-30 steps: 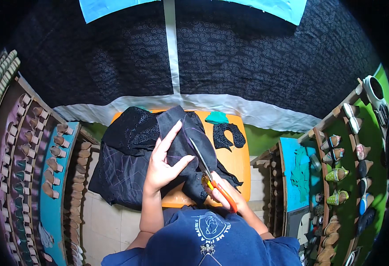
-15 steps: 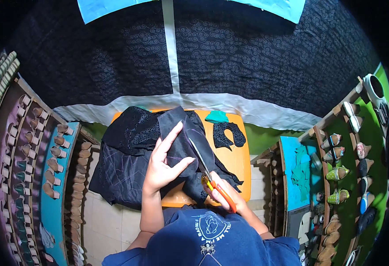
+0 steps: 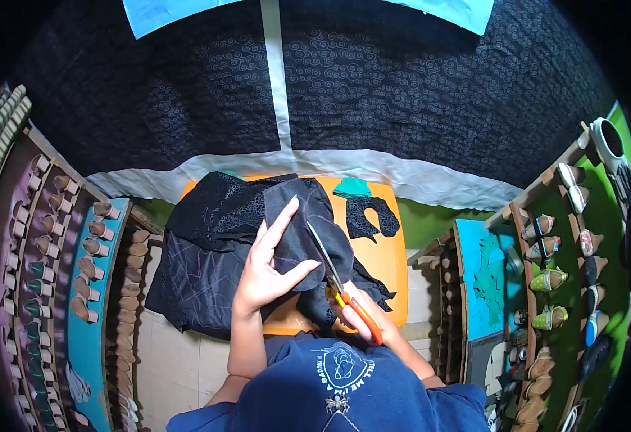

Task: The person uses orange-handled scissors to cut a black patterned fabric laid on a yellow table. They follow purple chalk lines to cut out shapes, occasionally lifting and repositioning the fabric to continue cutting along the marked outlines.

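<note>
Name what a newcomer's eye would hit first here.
First, the orange-handled scissors near the centre, gripped by the right hand, blades at the black fabric where the left hand is spread. Then the bright orange table underneath. Far right, green dotted shoes pop from the rack.

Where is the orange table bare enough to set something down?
The orange table shows bare below the lace cutout, right of the black fabric. Fabric crowds its left half; the right hand and scissors crowd the near right.
</note>
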`<state>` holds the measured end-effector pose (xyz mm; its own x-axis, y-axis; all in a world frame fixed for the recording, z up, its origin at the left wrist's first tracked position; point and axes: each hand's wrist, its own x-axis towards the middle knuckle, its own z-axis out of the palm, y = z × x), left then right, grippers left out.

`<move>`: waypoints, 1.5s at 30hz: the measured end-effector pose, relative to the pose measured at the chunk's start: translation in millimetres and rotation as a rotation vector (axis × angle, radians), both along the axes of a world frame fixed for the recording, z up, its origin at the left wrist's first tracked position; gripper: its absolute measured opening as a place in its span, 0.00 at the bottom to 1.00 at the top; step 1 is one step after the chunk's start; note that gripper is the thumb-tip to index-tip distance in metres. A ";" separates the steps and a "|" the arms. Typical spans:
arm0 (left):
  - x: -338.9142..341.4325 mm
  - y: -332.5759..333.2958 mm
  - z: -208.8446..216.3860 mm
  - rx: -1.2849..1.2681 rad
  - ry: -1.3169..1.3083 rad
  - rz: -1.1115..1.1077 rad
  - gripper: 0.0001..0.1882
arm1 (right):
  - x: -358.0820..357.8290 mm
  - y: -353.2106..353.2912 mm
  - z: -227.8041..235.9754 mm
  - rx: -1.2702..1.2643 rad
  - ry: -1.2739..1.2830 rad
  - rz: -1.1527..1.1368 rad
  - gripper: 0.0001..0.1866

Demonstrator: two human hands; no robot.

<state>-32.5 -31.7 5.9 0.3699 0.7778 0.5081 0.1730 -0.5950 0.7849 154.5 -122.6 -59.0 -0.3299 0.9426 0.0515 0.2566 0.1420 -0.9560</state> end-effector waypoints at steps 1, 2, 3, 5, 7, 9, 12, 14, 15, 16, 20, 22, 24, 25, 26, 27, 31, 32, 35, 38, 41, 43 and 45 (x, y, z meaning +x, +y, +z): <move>0.2 0.5 -0.7 0.016 0.008 0.003 0.43 | 0.2 -0.3 0.6 -0.006 -0.003 -0.001 0.21; 0.2 0.4 -0.6 0.008 -0.002 0.000 0.43 | 0.1 -0.5 1.3 -0.012 -0.006 -0.001 0.21; 0.4 0.4 -0.5 0.001 -0.012 -0.004 0.43 | 0.2 -0.6 1.6 -0.017 -0.013 0.003 0.21; 0.2 0.3 0.2 -0.007 -0.024 -0.025 0.43 | -0.1 -0.8 2.0 -0.027 -0.026 0.012 0.21; -0.5 0.4 1.7 -0.008 -0.028 -0.059 0.43 | -2.6 -0.5 -3.2 -0.002 -0.009 -0.009 0.21; 1.7 -0.5 -0.5 0.005 -0.010 -0.058 0.43 | -2.6 0.2 -3.5 0.004 0.000 -0.021 0.21; 3.5 -2.2 0.0 -0.013 -0.004 -0.048 0.43 | -2.3 1.1 2.8 -0.022 0.024 -0.019 0.20; 2.6 -1.4 -1.0 -0.012 -0.010 -0.049 0.43 | -4.0 -0.3 1.4 -0.052 0.072 -0.023 0.20; 2.5 -1.4 -1.0 -0.005 -0.009 -0.049 0.43 | -4.2 -0.1 1.9 -0.054 0.070 -0.021 0.20; 2.4 -1.4 -0.9 0.002 -0.008 -0.048 0.43 | -4.4 0.2 3.4 -0.056 0.069 -0.020 0.20; 2.5 -1.2 -1.6 -0.010 0.001 -0.051 0.43 | -3.6 1.8 10.3 -0.043 0.054 -0.006 0.19; 5.8 -3.4 -0.2 -0.012 -0.011 -0.083 0.41 | -1.8 4.1 2.6 0.031 0.028 -0.016 0.19; 5.6 -4.3 -0.2 -0.011 -0.005 -0.090 0.41 | -2.5 5.1 0.0 0.054 0.024 -0.020 0.19; 5.0 -4.1 -1.4 -0.009 0.003 -0.086 0.42 | -3.4 4.8 1.3 0.040 0.031 -0.024 0.18; 5.0 -3.4 -2.2 -0.007 0.010 -0.084 0.43 | -3.8 4.6 2.9 0.026 0.036 -0.029 0.18; 5.2 -3.2 -2.1 -0.007 0.004 -0.087 0.43 | -4.3 4.1 5.3 0.011 0.053 -0.028 0.18; 5.7 -3.2 -2.5 -0.009 -0.033 -0.097 0.44 | -7.2 2.6 10.2 -0.041 0.121 -0.022 0.19; 6.1 -3.0 -3.2 -0.011 -0.047 -0.101 0.44 | -7.4 2.4 10.3 -0.052 0.136 -0.022 0.19; 6.1 -3.7 -4.6 -0.050 -0.059 -0.104 0.44 | -7.6 3.0 7.8 -0.026 0.121 -0.026 0.19; 6.4 -5.6 -6.4 0.014 -0.012 -0.100 0.46 | -4.3 4.6 9.9 0.011 0.020 0.006 0.17; 7.6 -7.0 -11.1 0.010 -0.065 -0.054 0.45 | -8.8 3.1 7.4 0.000 0.100 -0.039 0.19; 5.3 -3.1 -7.3 0.060 -0.131 -0.043 0.46 | -8.7 4.7 12.7 0.016 0.030 -0.035 0.19; -2.5 2.8 -5.8 0.036 -0.175 -0.089 0.47 | -6.0 3.7 11.5 0.040 -0.040 -0.017 0.19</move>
